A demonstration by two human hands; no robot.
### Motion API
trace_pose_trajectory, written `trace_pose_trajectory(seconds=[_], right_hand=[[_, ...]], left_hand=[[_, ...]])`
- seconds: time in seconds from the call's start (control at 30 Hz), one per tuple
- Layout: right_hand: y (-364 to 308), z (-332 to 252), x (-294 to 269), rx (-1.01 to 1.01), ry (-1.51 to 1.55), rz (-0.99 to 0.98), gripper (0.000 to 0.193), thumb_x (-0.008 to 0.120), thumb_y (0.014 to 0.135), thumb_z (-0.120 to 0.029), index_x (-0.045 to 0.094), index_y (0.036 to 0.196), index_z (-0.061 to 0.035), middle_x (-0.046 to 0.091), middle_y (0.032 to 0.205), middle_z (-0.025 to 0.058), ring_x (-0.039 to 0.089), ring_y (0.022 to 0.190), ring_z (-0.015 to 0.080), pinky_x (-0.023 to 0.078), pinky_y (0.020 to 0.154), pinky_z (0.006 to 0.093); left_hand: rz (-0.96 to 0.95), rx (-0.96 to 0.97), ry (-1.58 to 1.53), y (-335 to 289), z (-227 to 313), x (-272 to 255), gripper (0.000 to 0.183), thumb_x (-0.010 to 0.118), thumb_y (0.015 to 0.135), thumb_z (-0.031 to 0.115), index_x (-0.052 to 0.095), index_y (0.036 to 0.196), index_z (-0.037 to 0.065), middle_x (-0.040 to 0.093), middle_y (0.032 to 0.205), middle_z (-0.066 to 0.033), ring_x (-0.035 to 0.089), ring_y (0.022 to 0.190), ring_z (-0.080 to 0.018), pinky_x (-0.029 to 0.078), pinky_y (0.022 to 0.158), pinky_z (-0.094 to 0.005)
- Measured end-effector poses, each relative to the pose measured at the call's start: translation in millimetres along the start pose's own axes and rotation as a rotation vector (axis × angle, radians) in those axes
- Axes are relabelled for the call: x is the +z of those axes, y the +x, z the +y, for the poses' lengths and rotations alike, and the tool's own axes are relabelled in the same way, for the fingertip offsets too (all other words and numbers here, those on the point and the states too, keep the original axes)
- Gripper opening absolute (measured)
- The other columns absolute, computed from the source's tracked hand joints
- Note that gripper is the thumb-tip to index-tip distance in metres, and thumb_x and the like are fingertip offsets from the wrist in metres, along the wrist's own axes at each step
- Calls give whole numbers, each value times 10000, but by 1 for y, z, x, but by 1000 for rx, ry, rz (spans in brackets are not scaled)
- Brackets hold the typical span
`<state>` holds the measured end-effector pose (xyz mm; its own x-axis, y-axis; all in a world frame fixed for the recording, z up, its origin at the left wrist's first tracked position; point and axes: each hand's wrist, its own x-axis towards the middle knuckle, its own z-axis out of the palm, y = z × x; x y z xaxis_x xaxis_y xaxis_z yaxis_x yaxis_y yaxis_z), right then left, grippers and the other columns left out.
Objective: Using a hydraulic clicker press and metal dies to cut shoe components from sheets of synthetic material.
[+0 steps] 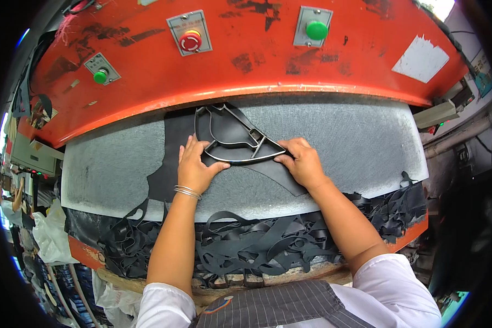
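A metal cutting die with a curved outline and inner cross-bars lies on a sheet of black leather. The leather rests on the grey cutting board and has a ragged left edge. My left hand grips the die's near left corner, thumb along its front edge and fingers spread beside it. At the pointed right corner, my right hand pinches the die between thumb and fingers. The far tip of the die reaches the lower edge of the orange press.
The orange press stands across the far side, bearing a red button and green buttons. Tangled black leather scraps lie heaped along the board's near edge. A white plastic bag hangs at the left.
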<state>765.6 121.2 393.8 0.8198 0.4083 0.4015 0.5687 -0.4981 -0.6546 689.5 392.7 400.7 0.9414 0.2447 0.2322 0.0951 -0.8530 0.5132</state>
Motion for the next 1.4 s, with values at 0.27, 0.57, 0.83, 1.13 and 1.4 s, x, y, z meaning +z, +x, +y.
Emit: trace_pose_trajectory(seconds=[0.27,0.57,0.83,1.13,1.4], right_hand=[[5,11,-8,-59,-90,58,590,808,728,-222,590,1255,-73,647,1129,148,596,1006,332,484,887,395],[65,-56,-96,-139,439,652,251,676,905,-142,511,1045,-16,554,831,15,512,731,76,449,658,229],[27,-59,-116,145,303,551,230,687,892,-191,524,897,-30,550,698,12,506,643,92,442,599,266],[-202,-94,-52,-71,-91,-694,512,744,782,-442,665,1039,-7,662,999,206,625,980,371,490,862,431],[-250,-99,-18,-210,-386,-409,416,808,630,-176,625,985,-61,575,931,108,562,944,301,494,801,394]], left_hand=[[-83,7,-176,3,-14,3,934,837,677,407,393,1425,69,457,1418,-221,347,1386,-345,209,1159,-468],[876,207,-405,10,-26,-126,208,602,937,184,649,812,24,634,777,-95,578,772,-237,460,716,-353],[467,282,-91,-36,-8,-181,358,586,930,216,488,656,7,487,668,-153,488,639,-340,388,589,-419],[-197,203,-115,-290,15,-33,293,660,861,371,740,927,97,680,897,-83,633,853,-281,503,762,-392],[59,110,-11,-286,36,-10,220,674,765,322,723,761,108,621,788,-71,595,826,-283,472,771,-404]])
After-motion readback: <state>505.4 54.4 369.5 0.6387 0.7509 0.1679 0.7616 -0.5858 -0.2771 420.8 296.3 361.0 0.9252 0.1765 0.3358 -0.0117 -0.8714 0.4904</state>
